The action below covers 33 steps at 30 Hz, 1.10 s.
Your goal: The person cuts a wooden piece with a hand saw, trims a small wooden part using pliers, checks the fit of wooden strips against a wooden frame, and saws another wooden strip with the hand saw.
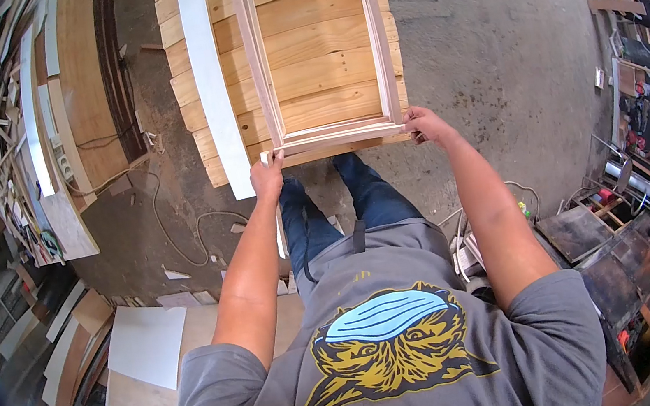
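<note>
A narrow rectangular wooden frame (260, 71) lies on a slatted wooden work table (318, 38). Along its near end runs a pale wooden strip (341, 140). My left hand (267, 178) is closed on the strip's left end, at the frame's near left corner, with a small white piece showing by the fingers. At the opposite corner my right hand (428, 124) pinches the strip's right end; its fingertips are partly hidden. A long white board (209, 78) rests on the table left of the frame, its near end jutting past the table edge.
Offcuts and long strips (6, 123) are heaped at the left beside a leaning wood panel (88, 87). A cord (161, 218) trails over the concrete floor. A white sheet (145, 344) lies behind me on the left. At the lower right stands a dark cluttered bench (618, 278).
</note>
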Each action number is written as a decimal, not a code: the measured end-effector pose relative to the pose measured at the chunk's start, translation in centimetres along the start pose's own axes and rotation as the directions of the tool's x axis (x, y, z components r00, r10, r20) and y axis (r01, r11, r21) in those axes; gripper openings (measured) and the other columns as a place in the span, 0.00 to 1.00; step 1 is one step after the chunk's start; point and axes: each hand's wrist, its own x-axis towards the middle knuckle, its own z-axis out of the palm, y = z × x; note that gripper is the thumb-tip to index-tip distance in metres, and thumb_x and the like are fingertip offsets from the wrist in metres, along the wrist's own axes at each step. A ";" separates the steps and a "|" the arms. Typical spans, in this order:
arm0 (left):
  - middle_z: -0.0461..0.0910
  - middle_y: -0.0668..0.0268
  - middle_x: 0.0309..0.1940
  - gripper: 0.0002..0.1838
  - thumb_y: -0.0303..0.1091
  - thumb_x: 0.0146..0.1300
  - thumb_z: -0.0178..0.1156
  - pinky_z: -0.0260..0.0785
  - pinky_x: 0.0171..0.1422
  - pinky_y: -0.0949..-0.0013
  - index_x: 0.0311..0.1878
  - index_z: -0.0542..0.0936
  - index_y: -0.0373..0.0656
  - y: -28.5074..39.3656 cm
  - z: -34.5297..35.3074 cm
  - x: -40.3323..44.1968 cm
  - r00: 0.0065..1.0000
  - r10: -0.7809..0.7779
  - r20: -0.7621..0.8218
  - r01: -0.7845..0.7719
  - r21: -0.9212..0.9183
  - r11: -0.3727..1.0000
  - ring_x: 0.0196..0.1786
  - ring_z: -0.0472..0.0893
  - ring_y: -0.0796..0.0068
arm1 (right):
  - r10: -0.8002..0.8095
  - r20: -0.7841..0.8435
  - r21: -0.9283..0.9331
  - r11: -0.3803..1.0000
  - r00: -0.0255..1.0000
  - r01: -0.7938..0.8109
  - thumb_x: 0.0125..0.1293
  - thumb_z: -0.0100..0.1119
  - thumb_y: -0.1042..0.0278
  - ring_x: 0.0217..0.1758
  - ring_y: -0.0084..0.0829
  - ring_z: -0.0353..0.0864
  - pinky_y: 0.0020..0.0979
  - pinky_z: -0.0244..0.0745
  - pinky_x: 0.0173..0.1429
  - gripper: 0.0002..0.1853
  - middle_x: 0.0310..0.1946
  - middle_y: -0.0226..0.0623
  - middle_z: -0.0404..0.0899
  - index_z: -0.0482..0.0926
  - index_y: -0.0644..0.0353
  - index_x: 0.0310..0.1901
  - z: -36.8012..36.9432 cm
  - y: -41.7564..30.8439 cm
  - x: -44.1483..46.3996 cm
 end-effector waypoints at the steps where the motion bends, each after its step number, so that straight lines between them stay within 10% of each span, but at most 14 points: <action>1: 0.86 0.49 0.32 0.26 0.54 0.61 0.71 0.75 0.44 0.54 0.46 0.87 0.37 -0.5 0.2 0.3 0.999 0.031 -0.011 -0.030 0.024 0.999 0.37 0.86 0.53 | 0.027 -0.012 0.073 0.997 1.000 -0.026 0.60 0.65 0.72 0.23 0.28 0.75 0.34 0.74 0.28 0.09 0.26 0.32 0.75 0.78 0.57 0.42 0.1 -0.2 -0.1; 3: 0.84 0.55 0.27 0.27 0.55 0.62 0.71 0.74 0.35 0.57 0.52 0.88 0.39 -0.8 0.3 0.5 0.995 0.092 -0.031 -0.090 0.073 0.993 0.27 0.84 0.63 | 0.084 -0.032 0.218 0.973 0.996 -0.075 0.60 0.62 0.73 0.23 0.30 0.76 0.35 0.75 0.27 0.08 0.26 0.35 0.75 0.78 0.58 0.42 0.1 -0.5 0.0; 18: 0.88 0.49 0.42 0.28 0.52 0.62 0.71 0.75 0.54 0.59 0.57 0.86 0.40 2.2 -0.8 -1.8 0.999 0.030 -0.015 -0.030 0.029 0.999 0.49 0.88 0.55 | 0.191 -0.169 -0.034 0.979 0.967 -0.200 0.59 0.58 0.75 0.21 0.37 0.78 0.39 0.79 0.26 0.05 0.24 0.44 0.76 0.77 0.69 0.33 0.6 -3.2 2.2; 33: 0.88 0.49 0.41 0.28 0.54 0.63 0.70 0.76 0.53 0.57 0.55 0.87 0.41 1.4 -0.5 -1.1 0.997 0.069 -0.036 -0.065 0.106 0.992 0.48 0.87 0.54 | 0.304 -0.178 0.014 0.952 0.936 -0.306 0.52 0.56 0.77 0.17 0.34 0.72 0.38 0.74 0.22 0.01 0.21 0.40 0.71 0.75 0.65 0.28 1.5 -4.8 2.3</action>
